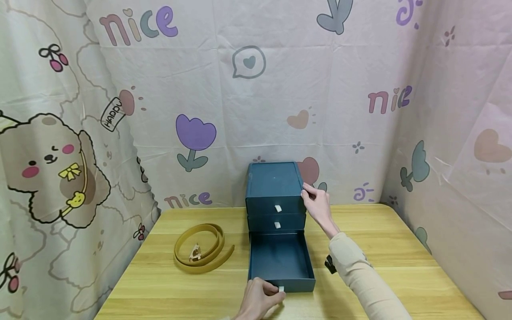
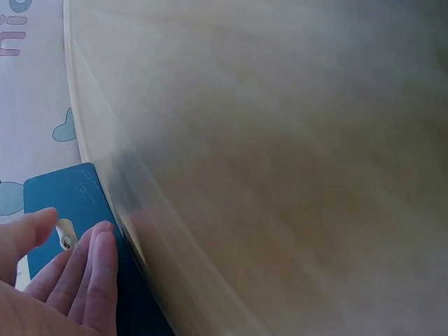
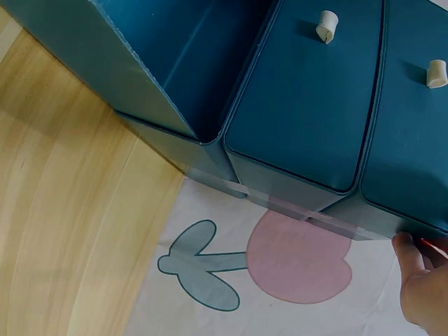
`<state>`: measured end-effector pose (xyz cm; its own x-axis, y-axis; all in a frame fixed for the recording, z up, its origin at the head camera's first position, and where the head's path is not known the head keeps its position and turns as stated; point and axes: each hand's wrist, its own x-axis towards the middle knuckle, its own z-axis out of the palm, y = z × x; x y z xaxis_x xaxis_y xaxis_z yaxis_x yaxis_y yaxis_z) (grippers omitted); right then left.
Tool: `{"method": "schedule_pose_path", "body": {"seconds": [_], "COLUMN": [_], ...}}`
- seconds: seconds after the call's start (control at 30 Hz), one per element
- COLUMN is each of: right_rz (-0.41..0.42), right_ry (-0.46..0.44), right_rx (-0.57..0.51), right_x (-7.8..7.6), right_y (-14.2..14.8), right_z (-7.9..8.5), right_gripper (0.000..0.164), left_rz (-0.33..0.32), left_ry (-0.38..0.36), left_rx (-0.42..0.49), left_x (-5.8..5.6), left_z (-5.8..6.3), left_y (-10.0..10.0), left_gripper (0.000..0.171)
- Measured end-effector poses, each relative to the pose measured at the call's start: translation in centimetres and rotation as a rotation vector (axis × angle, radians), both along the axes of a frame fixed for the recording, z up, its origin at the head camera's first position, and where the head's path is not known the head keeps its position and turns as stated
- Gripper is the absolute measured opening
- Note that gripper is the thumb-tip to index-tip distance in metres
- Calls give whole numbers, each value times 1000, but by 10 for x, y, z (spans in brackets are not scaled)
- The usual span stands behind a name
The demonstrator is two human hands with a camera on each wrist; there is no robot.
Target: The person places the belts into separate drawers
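Observation:
A dark blue three-tier drawer box [image 1: 276, 180] stands against the back cloth. Its bottom drawer [image 1: 280, 255] is pulled out, with a bare floor inside. At that drawer's front is my left hand [image 1: 258, 298], thumb and fingers on either side of the small pale pull tab [image 2: 66, 234]. In the left wrist view the fingers look fairly straight, and the tab shows between them without a visible pinch. My right hand [image 1: 318, 205] touches the box's upper right edge with its fingertips. The two upper drawers, each with a pull tab [image 3: 327, 26], are closed.
On the wooden table [image 1: 152, 275], left of the box, lies a coiled mustard-yellow belt [image 1: 218, 260] with a gold-coloured buckle [image 1: 195, 252]. A small black object [image 1: 330, 264] shows beside the right sleeve. Printed cloth [image 1: 256, 102] hangs behind and at both sides.

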<state>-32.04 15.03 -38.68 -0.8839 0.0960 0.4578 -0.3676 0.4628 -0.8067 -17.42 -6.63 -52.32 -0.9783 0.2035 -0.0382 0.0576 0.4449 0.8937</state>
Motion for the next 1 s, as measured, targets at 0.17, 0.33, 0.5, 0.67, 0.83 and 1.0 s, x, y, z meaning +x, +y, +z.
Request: {"method": "schedule_pose_path", "body": {"seconds": [0.17,0.33,0.5,0.67,0.83,1.0], "right_rz": [5,8,8,4,-3,-6], "right_ry": [1,0,-2,2,11,10], "right_rx": [-2,-6,-3,-5,-3,-3], "right_x": [0,1,1,1,0,-1], "right_y": [0,0,0,0,0,0], "right_z": [0,-1,-1,-2,-3,-2], "right_gripper": [37,37,38,37,37,37], "left_rz": [-11,-19,-5,10,28,72], "left_ry": [10,24,25,26,119,254], "left_rx": [5,14,5,22,66,112], "left_x": [2,4,6,9,6,-7], "left_z": [2,5,8,14,24,27], "left_y": [-1,-3,-5,-10,-21,-38], "left_gripper": [14,12,13,16,23,23]}}
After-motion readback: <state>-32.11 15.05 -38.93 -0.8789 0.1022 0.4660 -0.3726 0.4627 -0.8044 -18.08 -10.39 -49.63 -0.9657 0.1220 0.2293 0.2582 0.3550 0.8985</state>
